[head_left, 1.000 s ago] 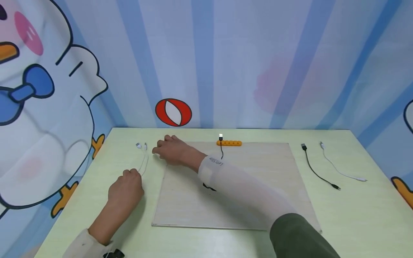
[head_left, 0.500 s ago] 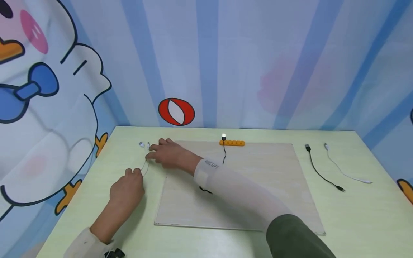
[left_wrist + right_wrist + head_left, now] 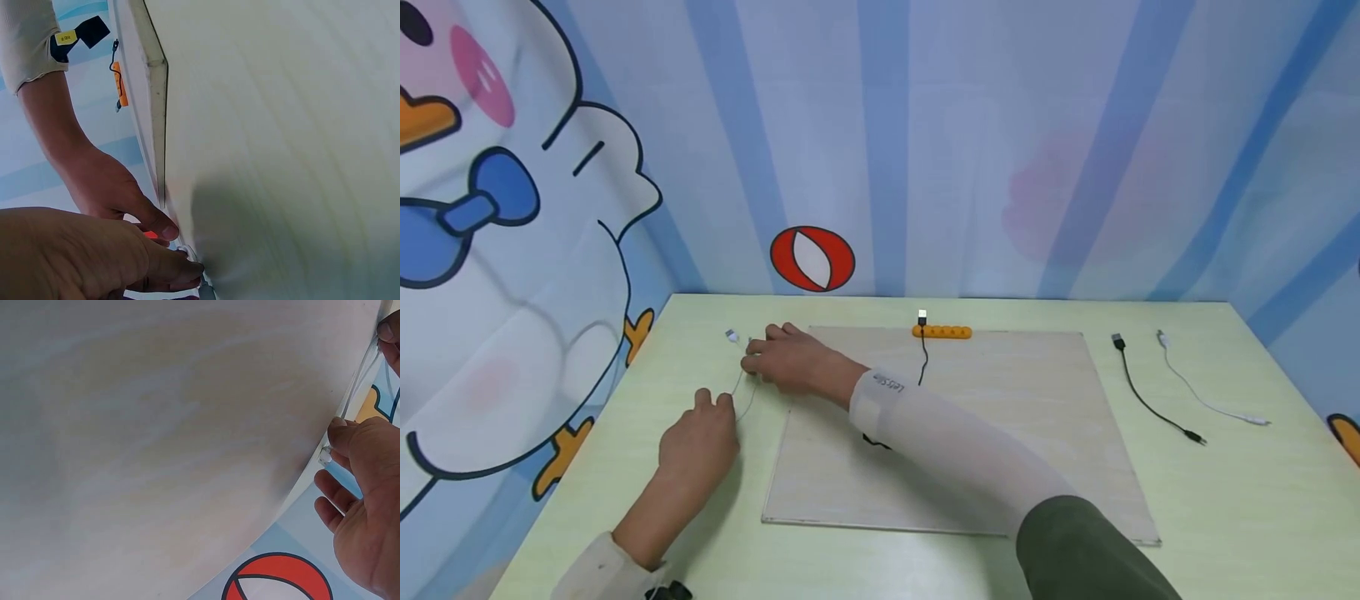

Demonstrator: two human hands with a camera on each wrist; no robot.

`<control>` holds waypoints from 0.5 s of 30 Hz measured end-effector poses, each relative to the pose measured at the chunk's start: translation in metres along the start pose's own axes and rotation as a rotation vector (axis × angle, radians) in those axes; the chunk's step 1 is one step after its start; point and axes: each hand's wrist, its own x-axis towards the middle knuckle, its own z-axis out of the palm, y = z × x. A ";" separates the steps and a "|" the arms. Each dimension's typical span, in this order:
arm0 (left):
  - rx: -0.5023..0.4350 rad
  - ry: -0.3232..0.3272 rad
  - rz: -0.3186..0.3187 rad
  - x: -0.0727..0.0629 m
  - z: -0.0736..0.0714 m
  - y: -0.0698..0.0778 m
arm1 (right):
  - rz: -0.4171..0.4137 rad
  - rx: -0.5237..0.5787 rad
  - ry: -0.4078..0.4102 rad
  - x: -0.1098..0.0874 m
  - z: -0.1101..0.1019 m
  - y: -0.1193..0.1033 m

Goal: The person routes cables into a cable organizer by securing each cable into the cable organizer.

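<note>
Both hands are pinching the white cable [image 3: 743,392], right hand [image 3: 790,360] at its far plug, left hand [image 3: 698,440] nearer along it

**What we wear on our arms**

Our right arm [image 3: 955,442] is covered by a thin, pale, close-fitting sleeve that ends at the wrist, with small dark lettering printed near its cuff. Higher up, a dark olive-green outer sleeve [image 3: 1075,550] overlaps it. On that pale sleeve, as the left wrist view shows, sit a small yellow tag and a black patch [image 3: 87,32]. Our left arm [image 3: 602,571] wears a cream-coloured cuff, with a small black fitting [image 3: 666,592] beside it. Both our hands [image 3: 696,446] are bare: no gloves, no rings.
</note>
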 end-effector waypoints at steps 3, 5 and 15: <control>0.008 0.016 0.011 0.001 0.007 -0.004 | -0.001 -0.012 0.002 0.001 0.000 0.000; 0.007 0.040 0.021 0.002 0.014 -0.008 | 0.001 -0.016 0.008 0.001 0.001 0.000; 0.043 0.042 0.018 0.010 0.045 -0.028 | -0.003 -0.034 0.033 0.004 0.005 0.007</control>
